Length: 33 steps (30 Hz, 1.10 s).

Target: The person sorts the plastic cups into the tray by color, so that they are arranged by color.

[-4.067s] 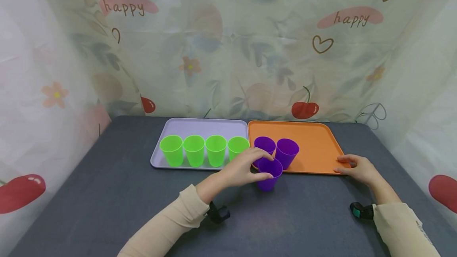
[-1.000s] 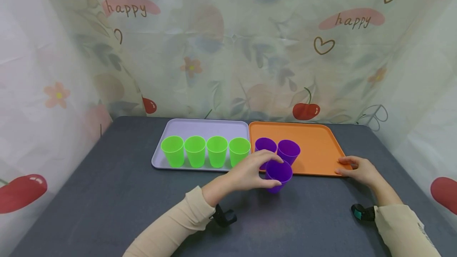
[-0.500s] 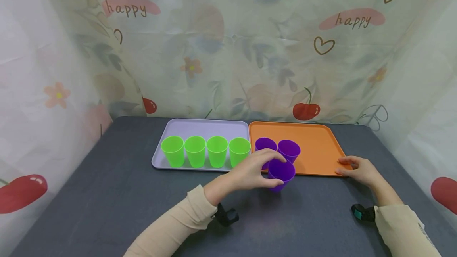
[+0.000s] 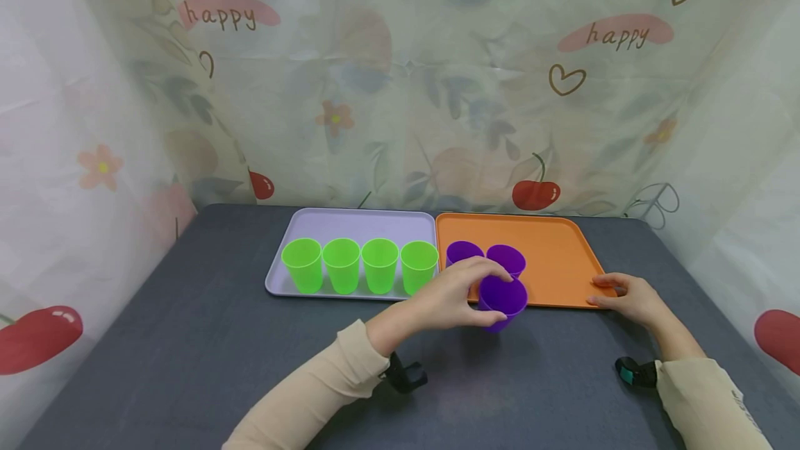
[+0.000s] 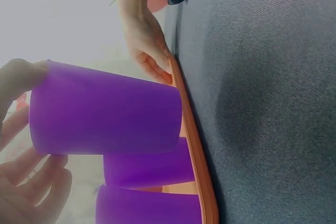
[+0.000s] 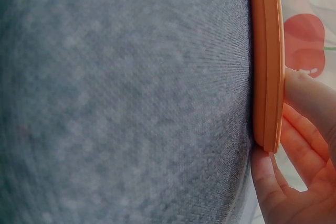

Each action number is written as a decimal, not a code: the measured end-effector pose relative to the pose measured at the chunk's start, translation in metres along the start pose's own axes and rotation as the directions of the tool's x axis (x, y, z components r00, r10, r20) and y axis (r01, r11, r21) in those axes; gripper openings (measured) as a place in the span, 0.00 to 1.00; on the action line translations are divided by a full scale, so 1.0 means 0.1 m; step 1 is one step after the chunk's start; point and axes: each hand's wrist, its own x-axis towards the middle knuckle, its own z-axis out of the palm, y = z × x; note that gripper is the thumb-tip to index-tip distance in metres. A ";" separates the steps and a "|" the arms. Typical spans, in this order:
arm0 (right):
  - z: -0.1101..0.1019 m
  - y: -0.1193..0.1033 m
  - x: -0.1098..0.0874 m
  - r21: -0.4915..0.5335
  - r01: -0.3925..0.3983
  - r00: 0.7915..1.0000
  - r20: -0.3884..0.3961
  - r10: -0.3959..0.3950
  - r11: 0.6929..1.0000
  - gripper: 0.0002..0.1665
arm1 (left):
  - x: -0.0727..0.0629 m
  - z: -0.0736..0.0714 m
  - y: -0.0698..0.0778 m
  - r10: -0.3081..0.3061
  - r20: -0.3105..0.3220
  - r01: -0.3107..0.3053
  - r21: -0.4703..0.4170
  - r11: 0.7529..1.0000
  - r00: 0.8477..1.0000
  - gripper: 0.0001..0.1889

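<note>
My left hand (image 4: 446,294) holds a purple cup (image 4: 502,304) near its rim, thumb on the near side and fingers on the far side. In the left wrist view, the held cup (image 5: 105,111) hangs just off the front edge of the orange tray (image 4: 550,248), apart from the table. Behind it, two more purple cups stand in the tray's left part; one (image 4: 464,248) is partly hidden by my hand, the other (image 4: 507,257) by the held cup. At the tray's front right corner, my right hand (image 4: 634,297) grips the edge between thumb and fingers.
A lavender tray (image 4: 365,219) adjoins the orange one on the left. Several green cups (image 4: 342,266) stand upright in a row along its front. The trays lie on a dark grey table (image 4: 250,367), with a printed curtain (image 4: 406,89) behind and at the sides.
Over these seconds my left hand has carried the purple cup a little to the right along the front of the orange tray, and slightly up lately. My right hand stays at the tray's corner.
</note>
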 end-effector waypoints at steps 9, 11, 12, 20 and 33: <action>0.00 0.00 -0.01 0.001 0.000 1.000 0.002 0.000 1.000 0.37 | 0.08 0.02 0.02 0.003 -0.007 -0.003 -0.019 1.000 1.000 0.24; 0.00 0.00 -0.01 -0.001 0.001 1.000 0.001 -0.001 1.000 0.37 | 0.11 0.03 0.02 0.005 -0.011 -0.005 -0.018 1.000 1.000 0.24; 0.00 0.00 -0.01 -0.001 0.002 1.000 -0.001 -0.002 1.000 0.37 | 0.12 0.03 0.03 0.007 -0.010 -0.007 -0.018 1.000 1.000 0.25; 0.00 0.00 0.00 -0.001 0.012 1.000 -0.007 -0.012 1.000 0.37 | 0.24 0.07 0.03 -0.023 -0.001 0.023 -0.019 1.000 1.000 0.24; 0.01 0.01 -0.01 -0.001 0.016 1.000 -0.013 -0.016 1.000 0.36 | 0.44 0.16 0.03 -0.019 0.000 0.019 -0.043 0.999 1.000 0.23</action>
